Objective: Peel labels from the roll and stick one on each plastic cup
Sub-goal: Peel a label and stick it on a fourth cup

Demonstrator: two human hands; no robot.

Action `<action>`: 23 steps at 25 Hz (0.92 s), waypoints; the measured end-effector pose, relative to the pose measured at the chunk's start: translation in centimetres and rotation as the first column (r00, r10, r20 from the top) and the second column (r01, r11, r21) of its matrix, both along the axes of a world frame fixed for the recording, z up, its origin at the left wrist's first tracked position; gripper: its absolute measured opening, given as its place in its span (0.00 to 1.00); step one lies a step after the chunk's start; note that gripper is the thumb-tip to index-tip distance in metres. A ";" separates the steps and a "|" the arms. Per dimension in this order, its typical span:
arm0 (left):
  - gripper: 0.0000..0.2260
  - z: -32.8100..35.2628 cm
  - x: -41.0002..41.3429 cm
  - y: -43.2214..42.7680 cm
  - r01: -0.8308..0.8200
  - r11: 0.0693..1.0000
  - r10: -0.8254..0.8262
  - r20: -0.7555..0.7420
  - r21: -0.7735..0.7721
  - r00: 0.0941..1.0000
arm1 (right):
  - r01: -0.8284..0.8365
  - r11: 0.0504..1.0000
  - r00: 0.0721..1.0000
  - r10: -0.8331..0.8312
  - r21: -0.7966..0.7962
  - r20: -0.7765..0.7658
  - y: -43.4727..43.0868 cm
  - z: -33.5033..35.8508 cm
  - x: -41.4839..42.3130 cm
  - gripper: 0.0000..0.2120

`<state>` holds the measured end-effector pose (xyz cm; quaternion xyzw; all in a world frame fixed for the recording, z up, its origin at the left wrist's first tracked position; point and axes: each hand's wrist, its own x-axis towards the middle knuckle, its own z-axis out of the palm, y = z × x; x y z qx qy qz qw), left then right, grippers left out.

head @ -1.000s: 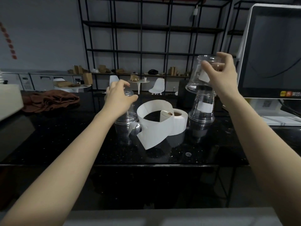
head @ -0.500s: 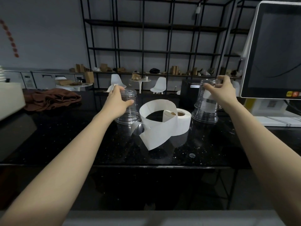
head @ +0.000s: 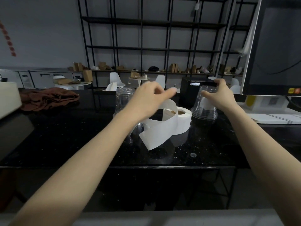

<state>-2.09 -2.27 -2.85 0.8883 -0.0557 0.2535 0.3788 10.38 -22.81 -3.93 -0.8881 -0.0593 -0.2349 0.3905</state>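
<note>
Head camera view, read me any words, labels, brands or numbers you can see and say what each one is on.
None can be read.
Black box: white sticker, print too blurred.
Monitor: yellow and orange badges at its lower edge, too small.
Stacked cups: the white label looks blank.
Label roll: no print visible.

The room is dim, with a plain grey wall (head: 40, 35) behind a tall black metal shelving frame (head: 146, 38). Brown cardboard boxes (head: 104, 66) and small oddments line one shelf level. White chairs (head: 114, 79) and a small round white table (head: 138, 79) stand beyond the black speckled counter (head: 65, 141). At the counter's far left edge lies a brown cloth (head: 47, 98); at its right edge stands a white-framed monitor (head: 276, 46).
</note>
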 end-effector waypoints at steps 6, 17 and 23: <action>0.12 -0.9 0.4 -2.6 0.105 0.983 -0.075 -0.199 0.149 0.977 | -0.048 0.989 0.980 0.074 -0.140 0.185 1.4 0.9 -1.9 0.25; 0.09 -1.9 -0.2 0.2 0.167 0.919 -0.252 -0.204 -0.358 0.946 | -0.424 0.904 0.896 0.427 -0.050 0.126 5.1 0.1 -7.7 0.05; 0.08 -2.2 -0.8 0.1 0.209 0.930 -0.252 -0.113 -0.302 0.961 | -0.361 0.896 0.882 0.418 -0.258 0.217 6.3 -1.3 -8.8 0.09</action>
